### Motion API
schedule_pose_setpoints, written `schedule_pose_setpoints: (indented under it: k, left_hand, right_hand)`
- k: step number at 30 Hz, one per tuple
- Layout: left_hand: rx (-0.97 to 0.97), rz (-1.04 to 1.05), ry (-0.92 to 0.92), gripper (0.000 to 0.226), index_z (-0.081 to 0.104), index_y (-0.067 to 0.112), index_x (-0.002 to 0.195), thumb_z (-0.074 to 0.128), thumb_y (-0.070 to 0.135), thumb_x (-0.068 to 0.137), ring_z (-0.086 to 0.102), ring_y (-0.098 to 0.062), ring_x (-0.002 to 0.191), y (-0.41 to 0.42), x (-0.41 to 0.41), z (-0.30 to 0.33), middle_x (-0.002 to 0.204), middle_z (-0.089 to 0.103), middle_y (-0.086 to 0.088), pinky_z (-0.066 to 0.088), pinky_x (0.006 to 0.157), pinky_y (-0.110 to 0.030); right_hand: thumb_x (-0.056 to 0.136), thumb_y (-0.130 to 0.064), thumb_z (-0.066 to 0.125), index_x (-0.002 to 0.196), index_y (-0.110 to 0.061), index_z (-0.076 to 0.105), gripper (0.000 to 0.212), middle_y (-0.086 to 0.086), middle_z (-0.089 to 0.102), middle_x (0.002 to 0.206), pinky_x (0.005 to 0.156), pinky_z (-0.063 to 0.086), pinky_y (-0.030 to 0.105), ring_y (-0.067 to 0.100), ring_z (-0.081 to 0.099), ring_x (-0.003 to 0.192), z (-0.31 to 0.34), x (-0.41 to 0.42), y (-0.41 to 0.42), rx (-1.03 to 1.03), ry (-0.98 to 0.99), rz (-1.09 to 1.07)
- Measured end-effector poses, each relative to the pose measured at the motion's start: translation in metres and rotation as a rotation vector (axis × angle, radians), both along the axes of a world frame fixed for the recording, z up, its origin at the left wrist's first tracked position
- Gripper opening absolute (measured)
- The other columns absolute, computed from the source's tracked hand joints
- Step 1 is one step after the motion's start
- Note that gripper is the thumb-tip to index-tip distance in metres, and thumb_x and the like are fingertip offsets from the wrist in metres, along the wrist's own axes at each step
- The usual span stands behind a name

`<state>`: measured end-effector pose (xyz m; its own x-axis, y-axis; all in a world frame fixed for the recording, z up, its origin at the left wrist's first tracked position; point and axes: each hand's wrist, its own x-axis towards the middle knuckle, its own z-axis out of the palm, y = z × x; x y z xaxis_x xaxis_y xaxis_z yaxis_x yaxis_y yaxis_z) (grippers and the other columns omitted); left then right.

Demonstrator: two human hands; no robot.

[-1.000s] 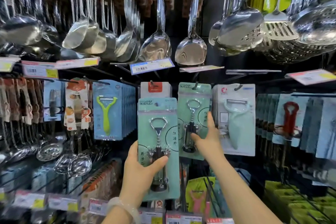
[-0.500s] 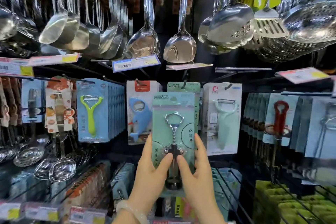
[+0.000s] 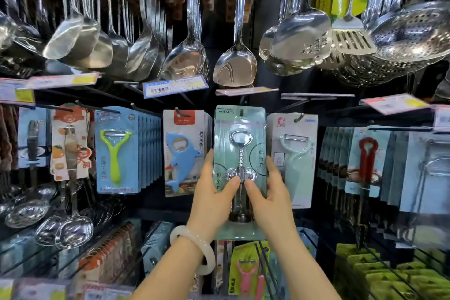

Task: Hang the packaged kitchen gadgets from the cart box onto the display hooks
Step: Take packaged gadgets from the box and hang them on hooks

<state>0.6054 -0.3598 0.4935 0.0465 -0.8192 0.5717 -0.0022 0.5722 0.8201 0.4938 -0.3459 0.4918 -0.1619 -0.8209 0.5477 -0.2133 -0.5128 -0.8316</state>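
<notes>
The corkscrew package stands upright in the middle row of the display, its top edge up at a dark hook that shows through the card's hang hole. It sits in a tight slot: the dolphin bottle-opener card lies just beside its left edge, and the pale green peeler card just beside its right edge, with hardly any gap on either side. Above it, a price tag and the bowls of hanging steel spatulas close off the room overhead. Below the package's lower edge there is darker open space, then wire racks holding a pink peeler pack.

The left hand grips the package's lower left edge, fingers curled behind the card and the thumb pressed on the front near the corkscrew's gears. The right hand mirrors it on the lower right edge, thumb on the front, fingers wrapped behind. The two thumbs nearly meet at the centre of the blister. A pale bangle circles the left wrist.
</notes>
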Motion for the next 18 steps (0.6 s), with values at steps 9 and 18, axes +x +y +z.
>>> schedule_pose_setpoints:
  k: [9, 18]
  left_hand:
    - [0.136, 0.094, -0.37, 0.081, 0.0, 0.031, 0.152, 0.055, 0.021, 0.093, 0.039, -0.018, 0.133, -0.03, 0.004, -0.006, 0.146, 0.035, -0.001, 0.03, 0.1, -0.021]
    - [0.245, 0.108, -0.641, 0.091, -0.011, 0.041, 0.147, 0.048, 0.003, 0.089, 0.063, -0.028, 0.085, -0.067, 0.013, -0.007, 0.098, 0.058, 0.0, 0.054, 0.069, -0.04]
  right_hand:
    - [0.096, -0.02, 0.05, 0.149, -0.028, 0.012, 0.066, -0.005, 0.022, 0.155, 0.107, 0.019, 0.019, 0.012, 0.022, 0.141, -0.007, 0.007, -0.027, 0.07, 0.143, -0.121]
    - [0.099, -0.015, 0.043, 0.15, -0.033, -0.001, 0.07, 0.005, 0.024, 0.153, 0.081, 0.032, 0.017, 0.019, 0.044, 0.12, -0.002, 0.004, -0.061, 0.224, 0.205, -0.158]
